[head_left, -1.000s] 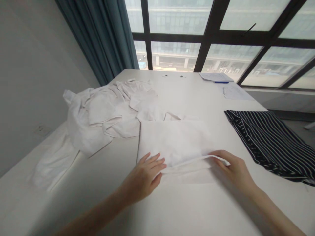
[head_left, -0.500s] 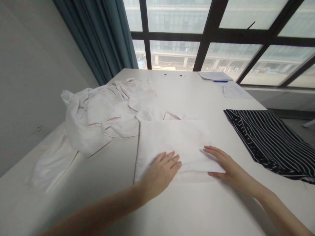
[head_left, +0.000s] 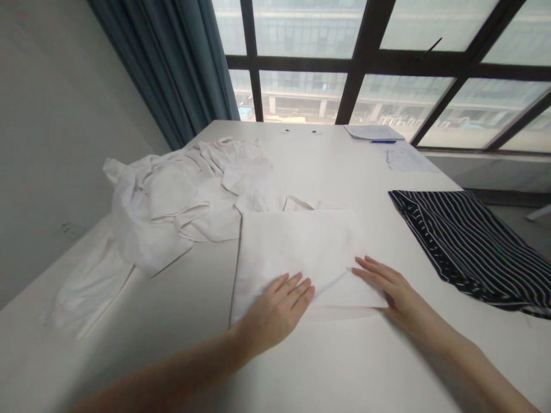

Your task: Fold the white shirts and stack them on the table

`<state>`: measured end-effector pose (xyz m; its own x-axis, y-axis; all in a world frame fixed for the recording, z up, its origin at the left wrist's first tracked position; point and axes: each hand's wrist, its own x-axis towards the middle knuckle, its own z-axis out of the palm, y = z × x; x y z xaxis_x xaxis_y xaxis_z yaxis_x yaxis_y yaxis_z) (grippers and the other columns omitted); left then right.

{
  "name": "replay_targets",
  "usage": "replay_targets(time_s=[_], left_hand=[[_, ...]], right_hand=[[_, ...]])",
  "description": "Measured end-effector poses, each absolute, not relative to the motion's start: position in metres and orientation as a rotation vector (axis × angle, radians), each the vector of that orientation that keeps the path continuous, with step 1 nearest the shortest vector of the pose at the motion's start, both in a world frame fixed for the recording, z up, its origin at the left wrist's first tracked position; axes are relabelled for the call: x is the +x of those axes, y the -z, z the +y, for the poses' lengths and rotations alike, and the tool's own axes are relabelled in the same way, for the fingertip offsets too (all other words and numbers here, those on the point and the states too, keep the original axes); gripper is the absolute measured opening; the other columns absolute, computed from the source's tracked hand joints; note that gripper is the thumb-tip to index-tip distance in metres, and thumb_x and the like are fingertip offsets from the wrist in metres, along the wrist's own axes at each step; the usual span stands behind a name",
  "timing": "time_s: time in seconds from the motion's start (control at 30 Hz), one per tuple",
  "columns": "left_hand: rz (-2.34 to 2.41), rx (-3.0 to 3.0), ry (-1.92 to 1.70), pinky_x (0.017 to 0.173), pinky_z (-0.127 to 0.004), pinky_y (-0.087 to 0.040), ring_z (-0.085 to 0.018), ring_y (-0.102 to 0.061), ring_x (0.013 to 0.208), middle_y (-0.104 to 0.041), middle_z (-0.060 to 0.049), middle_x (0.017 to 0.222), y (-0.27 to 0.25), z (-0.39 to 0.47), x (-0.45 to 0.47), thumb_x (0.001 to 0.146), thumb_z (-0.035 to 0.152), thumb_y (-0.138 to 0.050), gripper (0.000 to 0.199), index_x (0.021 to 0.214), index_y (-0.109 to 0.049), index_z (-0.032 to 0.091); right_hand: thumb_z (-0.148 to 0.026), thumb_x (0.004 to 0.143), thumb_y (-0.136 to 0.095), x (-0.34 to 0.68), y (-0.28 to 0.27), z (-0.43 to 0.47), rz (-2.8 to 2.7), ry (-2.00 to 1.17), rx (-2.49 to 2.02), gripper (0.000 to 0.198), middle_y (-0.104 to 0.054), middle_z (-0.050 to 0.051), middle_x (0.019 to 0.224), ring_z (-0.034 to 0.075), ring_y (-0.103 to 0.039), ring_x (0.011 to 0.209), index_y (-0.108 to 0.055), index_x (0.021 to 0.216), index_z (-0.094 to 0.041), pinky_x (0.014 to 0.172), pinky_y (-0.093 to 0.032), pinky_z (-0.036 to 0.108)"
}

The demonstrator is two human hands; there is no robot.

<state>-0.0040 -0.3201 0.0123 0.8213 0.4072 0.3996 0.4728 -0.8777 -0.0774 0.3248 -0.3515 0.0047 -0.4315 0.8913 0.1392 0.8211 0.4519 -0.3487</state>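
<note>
A white cloth (head_left: 297,244), folded into a flat rectangle, lies in front of me. My left hand (head_left: 279,307) rests palm down on its near part, fingers stretched out. At the near right corner is my right hand (head_left: 385,284). Its extended fingers touch the cloth's top near the right edge, and its thumb is hidden. A slanting crease runs across the fabric between the two hands. Along the near edge a lower layer shows slightly. Beyond the folded cloth and to its left, a loose heap of white fabric (head_left: 181,195) meets its far edge.
A black cloth with white stripes (head_left: 469,246) lies on the right of the white table (head_left: 193,367). Papers (head_left: 372,132) and a blue pen (head_left: 383,141) are at the back right. Behind the table are a window (head_left: 301,92) and a blue curtain (head_left: 181,74).
My left hand has slid slightly toward me. My right thumb, visible before at the near edge, is now hidden, and a slanting crease has appeared in the cloth.
</note>
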Motion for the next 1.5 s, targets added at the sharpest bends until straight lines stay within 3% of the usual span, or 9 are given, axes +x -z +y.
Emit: replay_targets(time_s=[0.1, 0.27, 0.53, 0.97, 1.3, 1.5], left_hand=[[-0.731, -2.803, 0.551, 0.104, -0.041, -0.041, -0.023, -0.058, 0.123, -0.066, -0.007, 0.128, -0.009, -0.325, -0.003, 0.103, 0.018, -0.033, 0.034, 0.123, -0.060, 0.014], [-0.760, -2.762, 0.540, 0.106, -0.040, -0.038, -0.022, -0.057, 0.124, -0.065, -0.008, 0.129, -0.004, -0.330, -0.001, 0.103, 0.015, -0.029, 0.038, 0.126, -0.059, 0.012], [-0.737, -2.834, 0.670, 0.104, -0.040, -0.045, -0.022, -0.060, 0.121, -0.068, -0.010, 0.124, -0.004, -0.326, -0.007, 0.102, 0.028, -0.042, 0.031, 0.122, -0.060, 0.010], [-0.669, -2.849, 0.871, 0.098, -0.043, -0.053, -0.022, -0.066, 0.112, -0.073, -0.011, 0.112, -0.012, -0.330, -0.019, 0.099, 0.009, -0.041, 0.024, 0.103, -0.065, 0.009], [-0.882, -3.147, 0.748, 0.105, -0.043, -0.049, -0.021, -0.060, 0.122, -0.069, -0.011, 0.122, -0.022, -0.331, -0.035, 0.097, 0.008, -0.037, 0.034, 0.124, -0.058, 0.012], [-0.980, -3.308, 0.738, 0.107, -0.035, -0.047, -0.014, -0.058, 0.124, -0.067, -0.007, 0.127, -0.031, -0.329, -0.053, 0.099, 0.009, -0.038, 0.038, 0.132, -0.053, 0.017]], right_hand=[[-0.020, 0.092, -0.053, 0.323, -0.007, -0.358, -2.501, -0.203, -1.327, 0.050, -0.051, 0.003, 0.146, 0.028, -0.036, 0.141, -0.052, 0.139, -0.038, 0.110, -0.036, 0.056], [-0.018, 0.097, -0.045, 0.318, -0.021, -0.373, -2.410, -0.152, -1.176, 0.047, -0.056, 0.004, 0.141, 0.026, -0.041, 0.138, -0.051, 0.141, -0.034, 0.111, -0.036, 0.053], [-0.018, 0.096, -0.049, 0.323, -0.005, -0.376, -2.506, -0.137, -1.208, 0.036, -0.064, 0.002, 0.132, 0.026, -0.046, 0.135, -0.065, 0.125, -0.033, 0.101, -0.048, 0.049], [-0.018, 0.095, -0.054, 0.320, -0.010, -0.383, -2.412, 0.014, -1.060, 0.027, -0.069, 0.005, 0.124, 0.021, -0.055, 0.127, -0.065, 0.119, -0.023, 0.101, -0.045, 0.038], [-0.014, 0.090, -0.060, 0.315, -0.018, -0.380, -2.413, 0.025, -1.074, 0.019, -0.071, 0.007, 0.115, 0.020, -0.064, 0.113, -0.065, 0.108, -0.020, 0.098, -0.045, 0.037], [-0.018, 0.097, -0.053, 0.282, -0.025, -0.374, -2.518, 0.137, -1.075, 0.023, -0.070, 0.008, 0.113, 0.020, -0.062, 0.107, -0.063, 0.118, -0.018, 0.094, -0.040, 0.039]])
